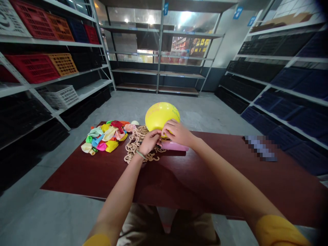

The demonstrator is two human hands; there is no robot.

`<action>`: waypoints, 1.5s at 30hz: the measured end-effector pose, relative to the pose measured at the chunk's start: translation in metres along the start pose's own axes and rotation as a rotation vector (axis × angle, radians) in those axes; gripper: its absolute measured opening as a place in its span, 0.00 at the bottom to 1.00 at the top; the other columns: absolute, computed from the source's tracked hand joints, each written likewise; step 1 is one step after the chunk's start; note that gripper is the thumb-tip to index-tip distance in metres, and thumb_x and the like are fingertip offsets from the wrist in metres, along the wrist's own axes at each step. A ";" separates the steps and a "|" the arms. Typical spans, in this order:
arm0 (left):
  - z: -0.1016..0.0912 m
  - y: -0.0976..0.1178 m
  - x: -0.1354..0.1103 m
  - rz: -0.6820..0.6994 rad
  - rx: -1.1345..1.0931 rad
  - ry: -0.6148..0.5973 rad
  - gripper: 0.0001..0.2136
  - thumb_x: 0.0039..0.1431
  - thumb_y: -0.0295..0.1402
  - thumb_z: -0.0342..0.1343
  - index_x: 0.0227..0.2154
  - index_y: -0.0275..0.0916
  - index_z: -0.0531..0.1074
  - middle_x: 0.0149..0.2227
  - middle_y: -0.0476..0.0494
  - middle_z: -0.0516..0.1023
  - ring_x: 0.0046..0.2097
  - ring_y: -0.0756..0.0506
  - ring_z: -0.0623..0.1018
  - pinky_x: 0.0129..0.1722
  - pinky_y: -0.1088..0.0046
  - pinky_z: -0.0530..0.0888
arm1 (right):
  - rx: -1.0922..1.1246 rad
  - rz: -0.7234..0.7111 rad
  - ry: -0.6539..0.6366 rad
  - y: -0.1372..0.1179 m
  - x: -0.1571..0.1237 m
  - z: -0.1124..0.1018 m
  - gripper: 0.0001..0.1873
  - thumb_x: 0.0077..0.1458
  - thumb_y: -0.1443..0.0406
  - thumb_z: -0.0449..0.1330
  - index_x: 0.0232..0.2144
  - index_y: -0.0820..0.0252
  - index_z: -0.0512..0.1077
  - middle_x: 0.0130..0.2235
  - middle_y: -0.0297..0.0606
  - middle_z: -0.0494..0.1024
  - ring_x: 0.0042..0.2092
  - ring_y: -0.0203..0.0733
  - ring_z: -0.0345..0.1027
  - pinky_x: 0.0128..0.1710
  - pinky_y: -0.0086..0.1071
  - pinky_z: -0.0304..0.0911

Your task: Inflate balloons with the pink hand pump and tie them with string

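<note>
Both of my hands meet at the neck of an inflated yellow balloon (160,116), which has printing on it and stands at the table's far edge. My left hand (150,142), with a thin band on its wrist, pinches the neck. My right hand (178,133) grips the balloon's lower edge from the right. Below my right hand lies a pink tube-shaped object (174,146). A tangled beige chain (135,147) lies under my left hand. Left of it is a heap of limp, multicoloured balloons (104,138).
Everything lies on a dark red table (102,177). A pixelated, blurred object (260,147) lies on its right side. Metal shelves stand at the left, back and right, holding red and orange crates (33,68), a white basket (60,97) and dark blue bins (289,109).
</note>
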State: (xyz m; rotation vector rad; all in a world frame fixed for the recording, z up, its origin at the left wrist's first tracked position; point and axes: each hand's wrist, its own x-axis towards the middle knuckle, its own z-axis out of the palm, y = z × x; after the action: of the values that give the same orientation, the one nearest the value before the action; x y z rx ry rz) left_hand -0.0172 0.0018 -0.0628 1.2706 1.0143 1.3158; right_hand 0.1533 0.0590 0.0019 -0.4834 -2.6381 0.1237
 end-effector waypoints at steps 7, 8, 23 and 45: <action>0.000 -0.003 0.002 0.001 -0.027 0.008 0.06 0.53 0.29 0.48 0.27 0.36 0.70 0.19 0.56 0.61 0.19 0.53 0.68 0.24 0.75 0.71 | -0.034 -0.022 -0.049 -0.002 -0.002 -0.010 0.10 0.62 0.65 0.51 0.33 0.57 0.71 0.37 0.37 0.74 0.42 0.41 0.63 0.46 0.38 0.58; 0.000 -0.005 0.002 0.012 -0.019 0.005 0.06 0.54 0.29 0.48 0.27 0.37 0.69 0.18 0.56 0.61 0.19 0.53 0.69 0.24 0.75 0.70 | -0.041 -0.019 -0.052 -0.002 -0.002 -0.010 0.09 0.62 0.65 0.52 0.33 0.57 0.71 0.37 0.37 0.74 0.42 0.41 0.63 0.45 0.38 0.58; 0.003 -0.003 -0.003 0.398 0.620 -0.091 0.11 0.68 0.37 0.44 0.33 0.38 0.68 0.32 0.44 0.74 0.36 0.46 0.73 0.40 0.69 0.69 | -0.133 0.120 -0.130 -0.001 0.003 -0.010 0.15 0.65 0.61 0.50 0.30 0.60 0.71 0.33 0.38 0.74 0.39 0.39 0.63 0.39 0.34 0.55; 0.004 -0.005 -0.006 0.539 0.691 0.040 0.16 0.67 0.40 0.47 0.26 0.38 0.69 0.28 0.46 0.71 0.32 0.47 0.70 0.35 0.71 0.66 | 0.239 0.241 -0.147 0.001 0.007 -0.020 0.11 0.61 0.61 0.56 0.31 0.60 0.74 0.32 0.36 0.77 0.33 0.35 0.66 0.34 0.32 0.58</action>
State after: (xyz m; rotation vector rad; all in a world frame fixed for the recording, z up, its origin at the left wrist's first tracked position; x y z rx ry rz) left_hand -0.0133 -0.0034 -0.0686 2.1605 1.2647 1.4353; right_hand 0.1570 0.0620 0.0225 -0.7307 -2.6476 0.5623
